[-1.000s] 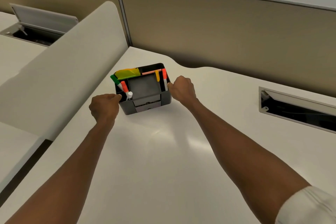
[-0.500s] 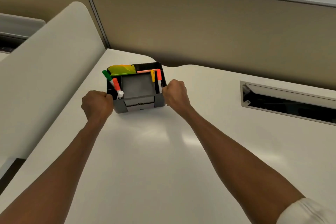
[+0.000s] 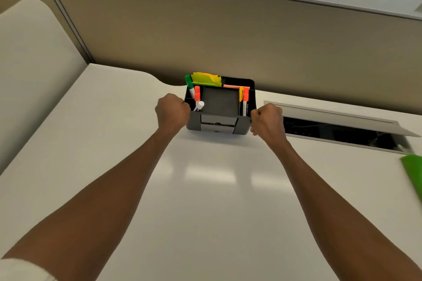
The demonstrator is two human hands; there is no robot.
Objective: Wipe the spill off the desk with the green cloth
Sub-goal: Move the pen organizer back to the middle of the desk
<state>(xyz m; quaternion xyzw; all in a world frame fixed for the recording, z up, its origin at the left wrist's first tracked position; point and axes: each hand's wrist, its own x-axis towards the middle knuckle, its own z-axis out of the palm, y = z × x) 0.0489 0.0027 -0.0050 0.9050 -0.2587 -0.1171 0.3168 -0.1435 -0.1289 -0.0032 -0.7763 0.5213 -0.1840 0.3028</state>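
Note:
A black desk organiser (image 3: 218, 124) with markers and sticky notes stands on the white desk (image 3: 205, 201) near the back partition. My left hand (image 3: 172, 110) grips its left side and my right hand (image 3: 267, 118) grips its right side, both fists closed. A corner of the green cloth (image 3: 413, 172) lies on the desk at the far right edge of view, blurred. No spill shows on the desk surface.
An open cable hatch (image 3: 338, 131) with its raised lid sits in the desk just right of the organiser. A beige partition wall (image 3: 228, 41) runs along the back. A curved white divider panel (image 3: 29, 70) rises on the left.
The organiser, held by both hands, has shifted right along the desk toward the cable hatch. The view has swung right, bringing the green cloth into sight.

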